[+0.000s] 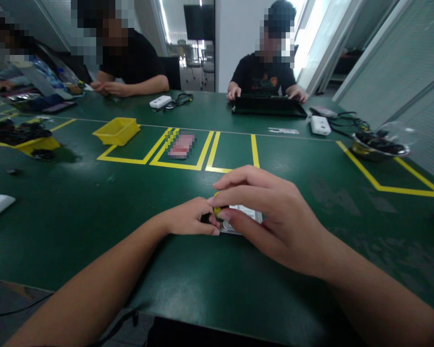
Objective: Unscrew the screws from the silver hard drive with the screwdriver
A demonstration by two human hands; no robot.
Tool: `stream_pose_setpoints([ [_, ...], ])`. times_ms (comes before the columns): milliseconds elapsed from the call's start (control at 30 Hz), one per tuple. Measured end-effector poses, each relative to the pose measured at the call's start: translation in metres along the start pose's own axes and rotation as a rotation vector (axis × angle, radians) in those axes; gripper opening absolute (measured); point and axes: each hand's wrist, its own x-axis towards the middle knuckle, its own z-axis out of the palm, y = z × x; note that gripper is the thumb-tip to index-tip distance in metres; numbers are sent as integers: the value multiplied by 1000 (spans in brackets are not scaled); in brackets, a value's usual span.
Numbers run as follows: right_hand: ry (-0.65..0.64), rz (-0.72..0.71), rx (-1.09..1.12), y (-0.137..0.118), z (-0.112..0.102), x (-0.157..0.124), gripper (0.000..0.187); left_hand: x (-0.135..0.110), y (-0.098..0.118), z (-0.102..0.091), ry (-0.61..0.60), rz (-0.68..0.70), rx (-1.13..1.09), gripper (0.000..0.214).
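Observation:
A flat silver hard drive (257,215) with a white label lies on the green table in front of me, partly covered by my hands. My left hand (191,216) grips its left end between thumb and fingers, and a black part shows in the gap there. Above the drive, my right hand (271,207) pinches a small yellow-and-black piece (217,210) that looks like a screwdriver's handle end. Its lower part is hidden by my fingers, so I cannot tell whether it touches the drive.
Yellow tape outlines mark the green table (130,193). A yellow bin (117,132), a yellow tray of black cables (39,144) and a metal bowl of cables (381,147) stand beyond my hands. Several people sit opposite; one holds a black tray (269,105). White boxes (320,125) lie there.

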Motion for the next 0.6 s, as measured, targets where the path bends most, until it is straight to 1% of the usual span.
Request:
stream_pose_setpoints([
  [167, 20, 24, -23, 2, 1, -1, 20, -1, -2, 2, 5, -42, 37, 25],
  [300, 24, 26, -31, 2, 1, -1, 22, 0, -1, 2, 21, -38, 42, 21],
  [600, 1, -10, -6, 0, 0, 0, 31, -1, 0, 2, 28, -11, 70, 21],
])
